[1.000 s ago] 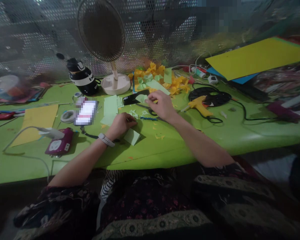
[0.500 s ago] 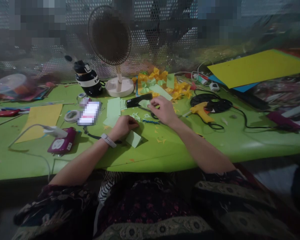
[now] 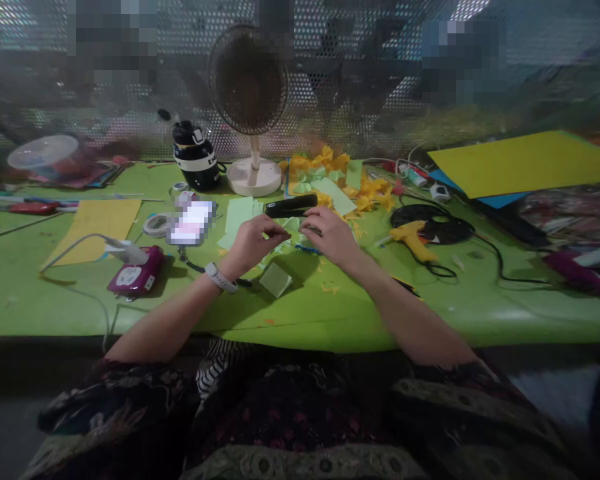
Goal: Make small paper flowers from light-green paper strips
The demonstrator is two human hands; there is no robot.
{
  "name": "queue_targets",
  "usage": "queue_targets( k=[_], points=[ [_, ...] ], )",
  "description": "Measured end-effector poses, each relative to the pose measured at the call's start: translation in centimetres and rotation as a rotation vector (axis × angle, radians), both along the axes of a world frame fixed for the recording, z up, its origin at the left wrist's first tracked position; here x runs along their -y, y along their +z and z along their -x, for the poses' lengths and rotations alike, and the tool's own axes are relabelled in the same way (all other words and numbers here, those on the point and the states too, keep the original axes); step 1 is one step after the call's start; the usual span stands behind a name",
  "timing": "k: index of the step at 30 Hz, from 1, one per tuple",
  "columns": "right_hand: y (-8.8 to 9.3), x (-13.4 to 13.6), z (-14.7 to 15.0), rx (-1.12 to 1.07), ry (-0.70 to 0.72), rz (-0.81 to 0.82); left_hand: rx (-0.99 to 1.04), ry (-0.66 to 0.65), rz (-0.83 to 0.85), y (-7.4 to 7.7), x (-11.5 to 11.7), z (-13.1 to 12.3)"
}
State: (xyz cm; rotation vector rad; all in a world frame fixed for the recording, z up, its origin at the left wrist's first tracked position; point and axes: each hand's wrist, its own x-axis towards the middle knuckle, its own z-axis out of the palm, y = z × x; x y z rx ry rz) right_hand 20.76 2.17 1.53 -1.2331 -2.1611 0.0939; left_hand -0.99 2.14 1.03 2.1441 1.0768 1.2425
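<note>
My left hand (image 3: pixel 260 241) is closed in a pinch, its fingertips at the lower edge of a small light green paper piece (image 3: pixel 293 224). What it grips, if anything, is too small to make out. Facing it, my right hand (image 3: pixel 333 235) has its fingers bent together, pinching that paper piece from the right. Below the hands a folded green paper square (image 3: pixel 275 280) lies on the table. Light green paper sheets (image 3: pixel 239 212) lie behind my left hand, beside a black stapler-like tool (image 3: pixel 293 205). Paper scraps and a blue twisted strand (image 3: pixel 307 249) lie beneath the fingers.
Orange-yellow paper flowers (image 3: pixel 325 160) are heaped at the back with green pieces. A yellow glue gun (image 3: pixel 413 240) lies to the right by a black round stand (image 3: pixel 445 223). On the left are a phone (image 3: pixel 194 222), tape roll (image 3: pixel 156 225), purple device (image 3: pixel 136 272), bottle (image 3: pixel 197 160) and fan (image 3: pixel 254 177).
My right hand has come down and towards my left hand with the green paper piece. The left hand has lifted off the folded square and moved near it. The view has shifted slightly.
</note>
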Motion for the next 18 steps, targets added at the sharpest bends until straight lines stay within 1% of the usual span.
queue_targets(
  k=[3, 7, 13, 18],
  points=[
    [-0.21, 0.26, 0.29, 0.086, 0.044, -0.094, 0.035, 0.023, -0.033, -0.44, -0.35, -0.02],
    [-0.24, 0.50, 0.48, 0.159, 0.083, -0.174, 0.036, 0.039, -0.057, -0.75, -0.76, 0.07],
    [-0.33, 0.68, 0.57, 0.169, 0.105, -0.212, 0.037, 0.084, -0.080, -0.84, -0.81, 0.01],
    [-0.52, 0.68, 0.59, 0.178, 0.109, -0.233, 0.078, 0.094, -0.076, -1.10, -0.86, -0.01]
  ],
)
